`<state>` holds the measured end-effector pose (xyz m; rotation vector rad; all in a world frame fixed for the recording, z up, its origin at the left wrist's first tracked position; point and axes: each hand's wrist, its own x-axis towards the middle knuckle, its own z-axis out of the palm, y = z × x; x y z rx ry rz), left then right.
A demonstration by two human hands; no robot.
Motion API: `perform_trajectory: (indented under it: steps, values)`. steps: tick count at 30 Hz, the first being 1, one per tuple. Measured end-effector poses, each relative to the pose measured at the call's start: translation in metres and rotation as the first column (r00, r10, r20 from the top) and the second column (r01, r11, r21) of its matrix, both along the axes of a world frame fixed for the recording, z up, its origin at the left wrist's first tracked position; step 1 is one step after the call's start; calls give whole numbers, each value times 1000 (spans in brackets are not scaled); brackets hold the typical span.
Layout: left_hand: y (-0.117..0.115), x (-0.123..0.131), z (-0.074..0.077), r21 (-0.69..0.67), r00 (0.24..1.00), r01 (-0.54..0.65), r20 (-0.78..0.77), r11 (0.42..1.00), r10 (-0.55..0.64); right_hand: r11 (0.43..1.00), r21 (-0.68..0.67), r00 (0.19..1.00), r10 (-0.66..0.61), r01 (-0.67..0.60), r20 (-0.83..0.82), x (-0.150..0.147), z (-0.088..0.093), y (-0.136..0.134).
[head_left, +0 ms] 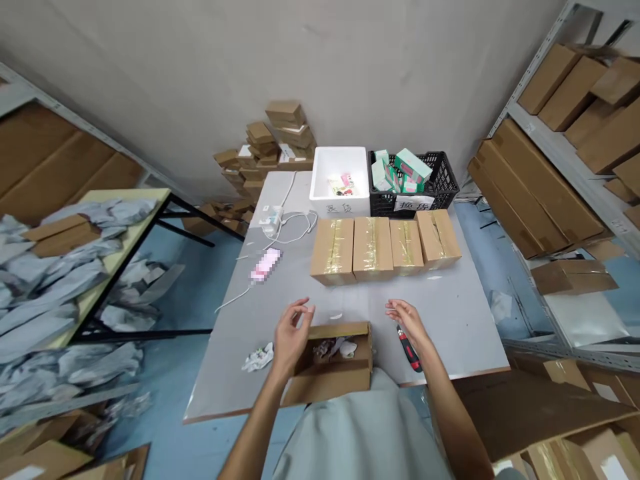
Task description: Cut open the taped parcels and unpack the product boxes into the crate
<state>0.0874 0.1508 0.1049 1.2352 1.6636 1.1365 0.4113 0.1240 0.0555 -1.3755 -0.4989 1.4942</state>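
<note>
My left hand (pixel 291 330) hovers over the left end of an open cardboard box (pixel 333 370) at the table's near edge, fingers loosely curled, thumb and fingertips close together, nothing visible in them. My right hand (pixel 407 319) is raised just right of the box, fingers half curled and apart, holding nothing. A red and black utility knife (pixel 410 350) lies on the table under my right wrist. The open box holds crumpled paper scraps. A row of several taped cardboard boxes (pixel 384 248) stands across the middle of the grey table (pixel 465 320).
Behind the row stand a white foam box (pixel 340 179) and a black crate (pixel 440 180) of green packets. A pink device (pixel 266 265) with white cables lies left; crumpled paper (pixel 259 359) near the left hand. Shelves of cartons stand right, a cluttered table left.
</note>
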Motion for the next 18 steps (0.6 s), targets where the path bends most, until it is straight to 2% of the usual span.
perform_trajectory:
  steps: [5,8,13,16,18]
  values:
    - [-49,-51,2,25,975,-187,-116,982,188,985,-9,983,170,-170,67,-27,-3,-42]
    - [-76,-73,-3,23,948,-291,-131,956,291,974,-19,963,224,-224,152,-34,-9,-59]
    - [-121,-99,-29,-68,897,-439,-89,896,433,956,-52,921,291,-287,258,-34,-20,-82]
    - [-137,-110,-46,-157,898,-440,-72,884,434,946,-85,897,323,-312,302,-36,-21,-95]
    - [-140,-116,-57,-241,913,-407,-102,881,394,944,-105,879,328,-311,345,-38,-20,-101]
